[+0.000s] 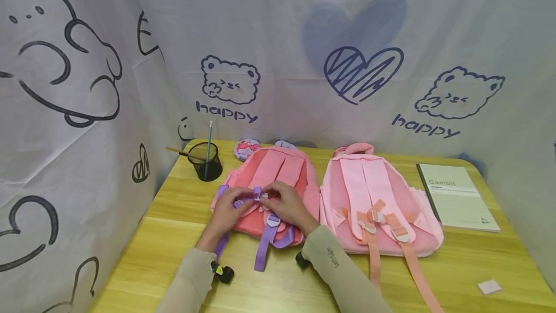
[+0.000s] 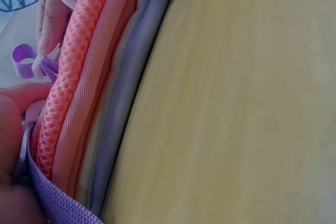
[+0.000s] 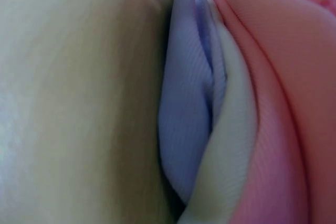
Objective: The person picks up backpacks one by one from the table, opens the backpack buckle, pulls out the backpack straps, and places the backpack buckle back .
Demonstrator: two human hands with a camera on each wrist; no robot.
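Both hands meet over the coral-pink backpack (image 1: 299,165), which lies with its shoulder straps facing up. A small white plastic buckle (image 1: 262,196) on purple webbing is between them. My left hand (image 1: 229,210) pinches the buckle's left end with its purple strap. From the other side, the fingers of my right hand (image 1: 287,203) pinch the right end. In the left wrist view the purple webbing loop (image 2: 23,60) stands up beside the right hand's fingertips. Fingers partly hide the buckle, so whether its halves are joined cannot be told. The right wrist view shows only the bag's side (image 3: 283,129) and the table.
A light pink backpack (image 1: 347,192) with orange straps lies close on the right. Beyond it are a notebook (image 1: 460,206) and a small pale card (image 1: 489,287). A black mesh pen cup (image 1: 208,170) stands at the back left. Printed cloth (image 1: 278,37) hangs behind the table.
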